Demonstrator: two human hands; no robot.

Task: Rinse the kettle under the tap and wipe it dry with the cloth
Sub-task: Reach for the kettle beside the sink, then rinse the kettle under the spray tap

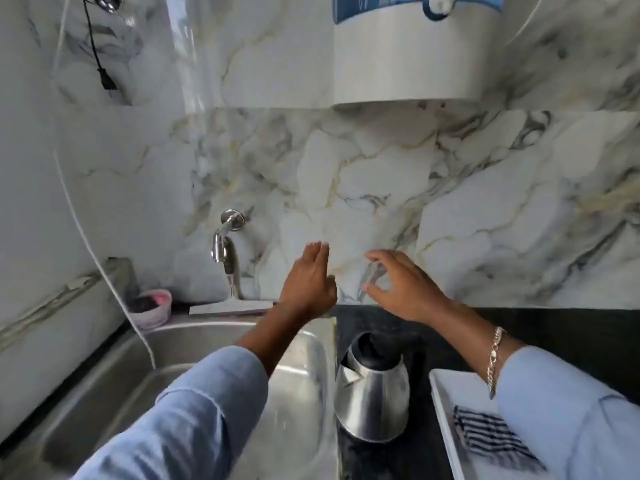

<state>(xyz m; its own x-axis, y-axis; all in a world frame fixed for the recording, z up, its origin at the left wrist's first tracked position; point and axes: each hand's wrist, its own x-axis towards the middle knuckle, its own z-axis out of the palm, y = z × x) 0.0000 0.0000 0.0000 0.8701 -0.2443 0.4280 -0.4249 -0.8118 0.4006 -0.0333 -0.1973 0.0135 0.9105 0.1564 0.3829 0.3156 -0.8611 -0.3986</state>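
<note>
At the far left a marble wall point(104, 168) meets the back wall, and a thin white cord point(86, 233) hangs down it into the sink point(194, 344). A small pink and white tub point(152, 306) sits on the ledge at the sink's back left corner. Just right of it the tap point(225, 251) sticks out of the wall; no water shows at its spout.

Your left hand point(308, 282) is raised in front of the back wall, above the sink's right rear corner, fingers straight and pressed close together, holding nothing. Your right hand point(401, 285) hovers beside it, over the dark counter point(554, 327), fingers spread and curled a little, also holding nothing. A chain bracelet point(495, 358) hangs at that wrist.

Below your hands the kettle point(374, 386) stands on the counter, just right of the sink rim, its spout toward the sink. It looks dry and untouched, so rinsing has probably not begun.

To the right a white tray point(446, 410) holds the striped cloth point(488, 434), partly under your right sleeve point(568, 410).

Risks, as a guess: the kettle stands close to the sink edge, so a forearm coming down could knock it in. Its steel will turn slippery once wet, and a one-handed lift could slip. The cord may snag as you reach for the tap. Your sleeve may drag the cloth off the tray.
</note>
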